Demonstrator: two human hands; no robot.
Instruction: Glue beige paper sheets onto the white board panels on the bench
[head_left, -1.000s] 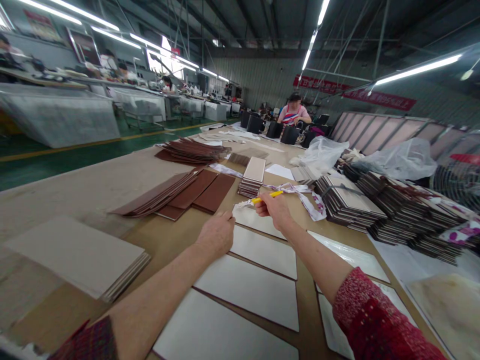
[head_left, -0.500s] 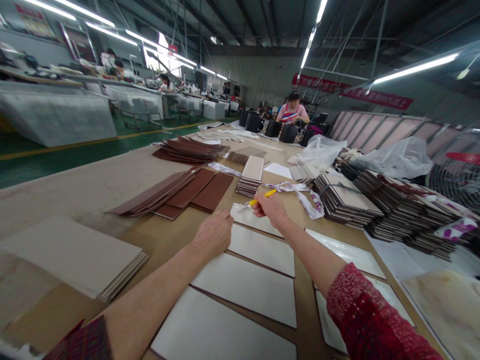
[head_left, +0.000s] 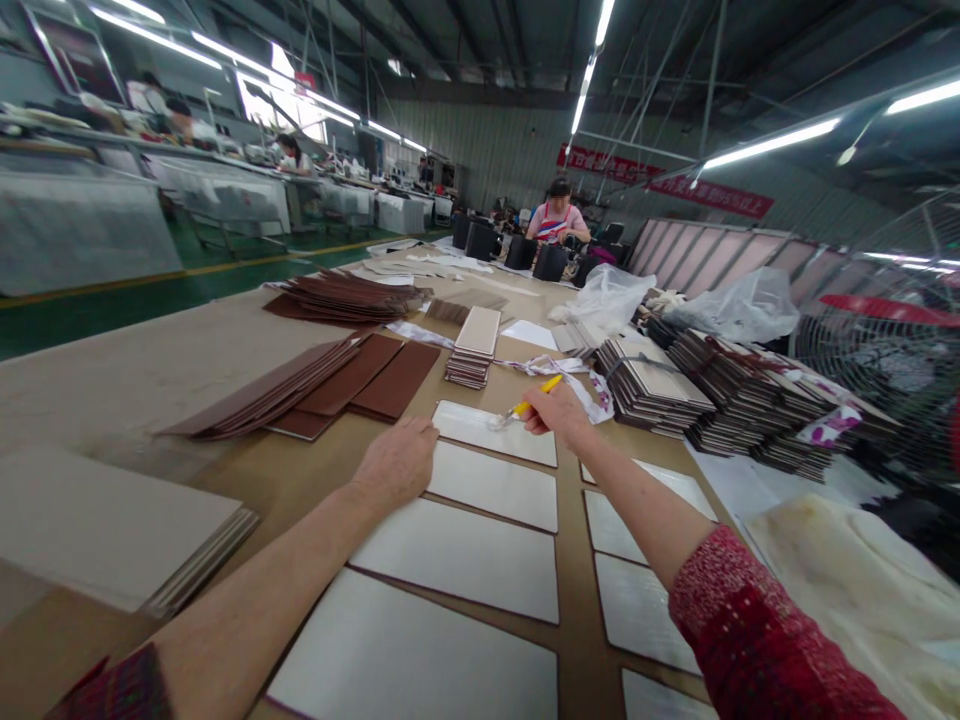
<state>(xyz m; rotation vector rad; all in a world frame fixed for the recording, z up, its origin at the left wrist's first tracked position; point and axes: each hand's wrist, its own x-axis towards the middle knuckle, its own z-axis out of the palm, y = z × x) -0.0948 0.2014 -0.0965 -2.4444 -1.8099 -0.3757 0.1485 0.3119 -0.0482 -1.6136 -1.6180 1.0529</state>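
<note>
In my right hand [head_left: 556, 412] is a brush [head_left: 534, 397] with a yellow handle, gripped in closed fingers. Its pale bristles touch a white panel [head_left: 469, 424] with dark edges, and wet-looking white streaks show on that surface. Against the panel's left edge, my left hand [head_left: 397, 462] has its fingers bent and together; the fingertips are partly hidden. Nearer to me lie more white panels [head_left: 465, 555] in a column. Under and beside my right forearm, a second column of panels [head_left: 637, 600] looks glossy.
Left are brown strips [head_left: 394, 380] and a stack of beige boards [head_left: 112, 530]. Beyond the panel stands a small stack of pieces [head_left: 474, 340]. Right are bundled dark-edged stacks [head_left: 652, 390], crumpled cloth [head_left: 847, 580] and a fan [head_left: 862, 360]. Another person [head_left: 556, 215] sits at the far end.
The brush and my right hand have moved right along the panel, away from its left end. The streaked area is wider. The whole view has swung slightly right.
</note>
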